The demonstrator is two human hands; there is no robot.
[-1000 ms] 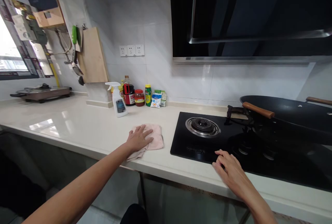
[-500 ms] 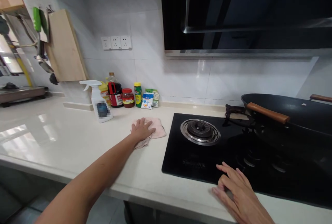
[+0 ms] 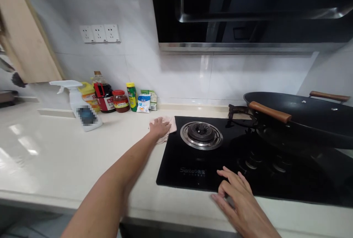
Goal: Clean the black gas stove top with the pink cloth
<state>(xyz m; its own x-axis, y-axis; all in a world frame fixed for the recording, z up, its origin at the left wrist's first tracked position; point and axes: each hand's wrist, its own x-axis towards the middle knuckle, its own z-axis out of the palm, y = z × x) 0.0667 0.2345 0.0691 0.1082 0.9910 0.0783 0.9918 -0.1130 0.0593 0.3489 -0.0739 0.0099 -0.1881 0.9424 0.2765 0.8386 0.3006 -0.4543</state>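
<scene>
My left hand [image 3: 160, 128] lies flat with spread fingers on a pale pink cloth [image 3: 172, 123], pressing it to the countertop at the left edge of the black gas cooktop [image 3: 176, 157]. Part of the cloth is hidden under the palm. Over the cooktop's front edge is my right hand [image 3: 235, 197], fingers apart and loosely bent, with nothing visible in it. Just right of the cloth sits a round burner [image 3: 201, 131] with a metal ring.
A white spray bottle [image 3: 78, 102] stands left on the countertop [image 3: 55, 153]. Along the wall are a dark sauce bottle [image 3: 103, 94], a red-lidded jar [image 3: 120, 102], a green shaker [image 3: 131, 96] and seasoning packets [image 3: 143, 103]. A large wok [image 3: 311, 116] sits right, under the range hood [image 3: 248, 10].
My left hand has slid the cloth rightward to the cooktop's edge. My right hand stays over the front edge. The camera view has shifted right.
</scene>
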